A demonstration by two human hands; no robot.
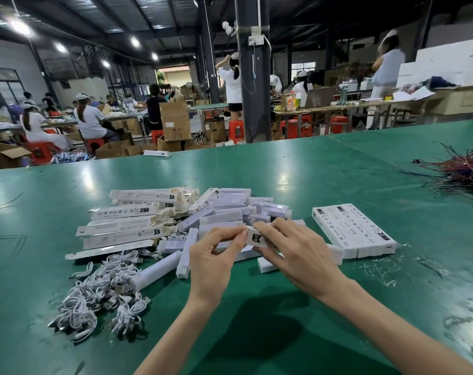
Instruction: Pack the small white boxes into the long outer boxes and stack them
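Both hands hold one long outer box [255,237] just above the green table [311,171]. My right hand [292,250] grips its body, while my left hand [216,253] pinches the flap at its near end. Most of that box is hidden by my fingers. Behind my hands lies a heap of small white boxes [230,209]. Flat, open outer boxes [127,220] lie fanned out to the left. To the right, packed outer boxes [354,230] lie side by side in a neat stack.
A tangle of white cables [100,290] lies at the near left. A bundle of dark wires [462,171] sits at the far right edge. Plastic scraps [386,272] litter the table on the right. Other workers sit at benches in the background.
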